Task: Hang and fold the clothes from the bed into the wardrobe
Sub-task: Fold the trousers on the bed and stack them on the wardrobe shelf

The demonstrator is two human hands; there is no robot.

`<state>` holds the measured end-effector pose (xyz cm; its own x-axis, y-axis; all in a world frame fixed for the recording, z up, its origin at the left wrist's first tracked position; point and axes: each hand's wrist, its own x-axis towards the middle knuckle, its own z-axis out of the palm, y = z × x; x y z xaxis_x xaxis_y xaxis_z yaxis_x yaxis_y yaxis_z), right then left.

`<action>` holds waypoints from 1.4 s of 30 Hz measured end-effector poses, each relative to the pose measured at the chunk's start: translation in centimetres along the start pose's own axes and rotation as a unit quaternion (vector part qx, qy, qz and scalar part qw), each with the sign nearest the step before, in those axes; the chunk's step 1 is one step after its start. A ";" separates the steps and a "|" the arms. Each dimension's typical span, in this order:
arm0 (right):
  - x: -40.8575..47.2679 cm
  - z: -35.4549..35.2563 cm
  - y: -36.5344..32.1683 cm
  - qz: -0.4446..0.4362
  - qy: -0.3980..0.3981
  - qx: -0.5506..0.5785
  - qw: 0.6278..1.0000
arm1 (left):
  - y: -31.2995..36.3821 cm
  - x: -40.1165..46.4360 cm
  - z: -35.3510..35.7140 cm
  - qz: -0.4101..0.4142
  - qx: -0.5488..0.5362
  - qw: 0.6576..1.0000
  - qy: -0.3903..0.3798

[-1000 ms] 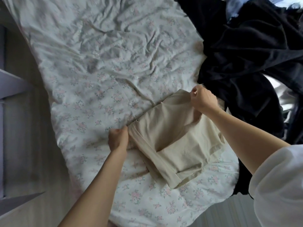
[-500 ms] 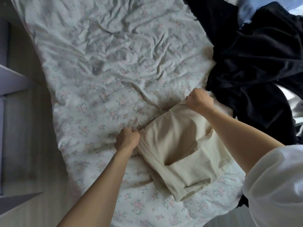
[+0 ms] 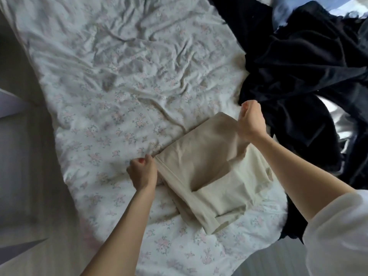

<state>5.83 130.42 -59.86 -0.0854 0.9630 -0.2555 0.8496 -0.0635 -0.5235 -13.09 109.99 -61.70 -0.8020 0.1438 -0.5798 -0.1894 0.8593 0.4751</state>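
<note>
A beige garment (image 3: 209, 172) lies partly folded on the floral bed sheet (image 3: 123, 82), near the bed's front edge. My left hand (image 3: 142, 173) pinches its left corner at the folded edge. My right hand (image 3: 251, 121) grips the far right corner, fingers curled, and holds that flap slightly raised. The flap between my hands is stretched over the layers below. A pile of dark clothes (image 3: 302, 72) covers the right side of the bed, close behind my right hand.
A pale blue cloth (image 3: 282, 10) shows at the top of the dark pile and a white one (image 3: 336, 114) at its right. Wooden floor (image 3: 25, 196) runs along the bed's left side with grey furniture edges (image 3: 12, 104).
Both hands keep their grip on the beige garment. The flap has been drawn farther over and flatter, and the view has shifted a little.
</note>
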 end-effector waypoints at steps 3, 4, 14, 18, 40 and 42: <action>-3.2 -3.0 3.8 -0.005 0.041 0.036 0.998 | -1.7 -4.7 -1.2 0.065 -0.077 0.995 -0.020; -4.5 -3.5 5.3 -0.001 0.051 0.038 0.998 | -2.3 -6.3 -1.2 0.076 -0.089 0.993 -0.031; -13.9 -3.8 15.8 0.085 -0.038 0.074 0.993 | -10.6 -16.8 2.0 0.068 0.033 0.976 -0.204; -12.7 -4.2 16.2 0.084 -0.050 0.098 0.990 | -11.4 -17.4 3.6 0.040 0.094 0.973 -0.209; -12.9 -2.5 14.2 0.305 0.038 0.336 0.890 | -13.1 -13.0 1.0 0.219 0.149 0.925 -0.274; -14.7 -2.5 13.6 0.320 0.019 0.417 0.851 | -12.0 -12.0 0.0 0.181 0.078 0.947 -0.254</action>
<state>19.94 116.05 -61.24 0.2855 0.6679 -0.6873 0.0506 -0.7267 -0.6851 -1.22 97.94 -60.43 -0.4146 0.6257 -0.6608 0.1627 0.7654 0.6227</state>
